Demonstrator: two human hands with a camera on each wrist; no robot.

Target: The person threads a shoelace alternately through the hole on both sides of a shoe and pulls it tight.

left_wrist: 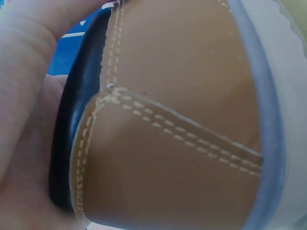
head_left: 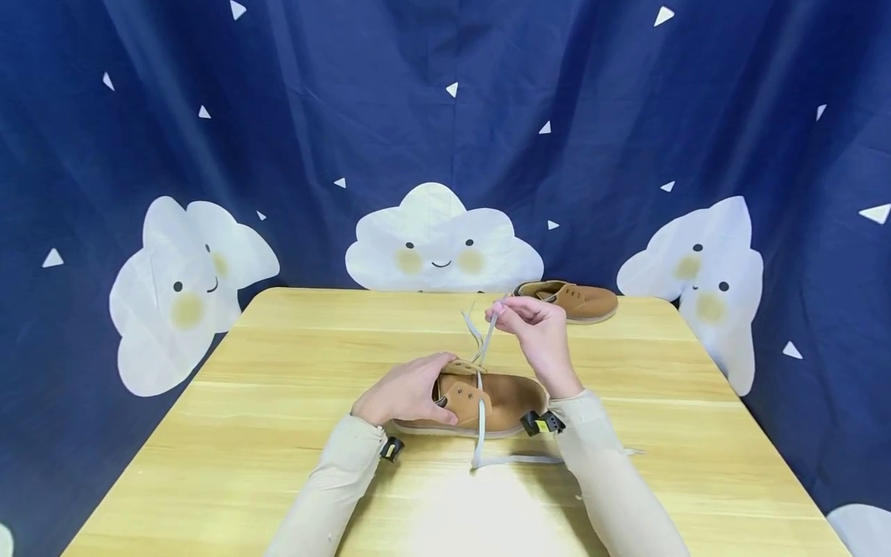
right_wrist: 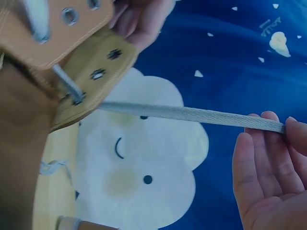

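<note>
A brown leather shoe (head_left: 513, 396) lies on the table, toe to the right. My left hand (head_left: 407, 391) grips it around the opening, thumb on the near side and fingers at the far eyelet flap (right_wrist: 108, 72). Stitched leather and the dark collar (left_wrist: 79, 110) fill the left wrist view. Above the far flap, my right hand (head_left: 543, 340) pinches a light grey shoelace (right_wrist: 192, 115) between thumb and fingers. That stretch runs taut from an eyelet in the far flap. The lace's other end (head_left: 518, 459) drops over the near side onto the table.
A second brown shoe (head_left: 592, 302) stands at the back right of the wooden table (head_left: 278, 356), partly behind my right hand. A dark blue curtain (head_left: 390, 93) with cloud prints hangs around the table's back and sides.
</note>
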